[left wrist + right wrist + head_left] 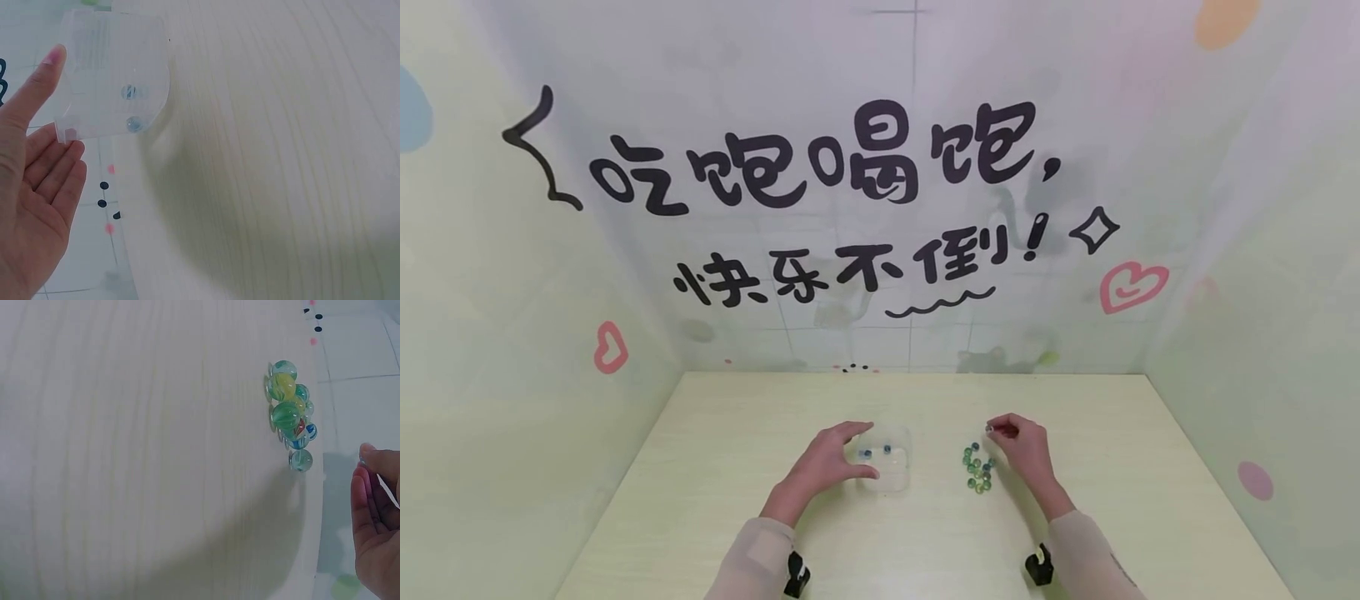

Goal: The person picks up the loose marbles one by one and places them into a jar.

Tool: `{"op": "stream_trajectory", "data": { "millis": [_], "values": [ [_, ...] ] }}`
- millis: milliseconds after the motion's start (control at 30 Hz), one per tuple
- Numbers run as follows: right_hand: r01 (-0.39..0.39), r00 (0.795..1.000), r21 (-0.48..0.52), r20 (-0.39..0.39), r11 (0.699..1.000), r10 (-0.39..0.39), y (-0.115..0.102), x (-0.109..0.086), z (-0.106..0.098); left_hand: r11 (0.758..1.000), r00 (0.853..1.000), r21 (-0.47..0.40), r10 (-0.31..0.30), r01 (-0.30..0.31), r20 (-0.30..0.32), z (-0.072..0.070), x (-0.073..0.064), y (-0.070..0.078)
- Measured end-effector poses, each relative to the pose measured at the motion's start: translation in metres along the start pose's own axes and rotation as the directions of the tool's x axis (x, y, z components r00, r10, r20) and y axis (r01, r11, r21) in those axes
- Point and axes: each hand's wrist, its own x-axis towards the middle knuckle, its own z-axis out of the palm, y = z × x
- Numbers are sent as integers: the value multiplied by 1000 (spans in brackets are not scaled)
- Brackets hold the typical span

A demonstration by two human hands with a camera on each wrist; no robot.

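Observation:
A clear plastic box (897, 477) stands on the table with two bluish marbles (887, 449) inside it. Around its left side my left hand (822, 458) holds it, thumb at the near side and fingers at the far side. My right hand (1028, 452) is raised over the table and pinches a small marble (362, 461) between thumb and fingertips; most of that marble is hidden. Just left of and below this hand lies a loose cluster of several glass marbles (977, 474), mostly green, with yellow and blue ones among them. The right wrist view shows a green marble (285, 416) in the cluster.
The pale wood-grain table (700, 500) meets a printed wall sheet (910, 342) at its back edge. Similar sheets close off the left and right sides. A strip of bare tabletop separates the box from the marbles.

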Motion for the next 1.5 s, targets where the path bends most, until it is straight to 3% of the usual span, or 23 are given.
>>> {"op": "stream_trajectory", "data": {
  "millis": [333, 833, 1500],
  "values": [
    [36, 999, 78, -17, 996, -35, -13, -9, 9, 1000, 1000, 0, -10, 10, -5, 0, 1, 2],
    [146, 989, 182, 4, 972, -150, -39, -20, 32, 1000, 1000, -31, -2, 2, -6, 3, -1, -2],
    [196, 977, 172, 56, 965, -208, -80, -25, 53, 999, 1000, -38, 13, -14, -16, 1, -3, -1]
  ]
}}
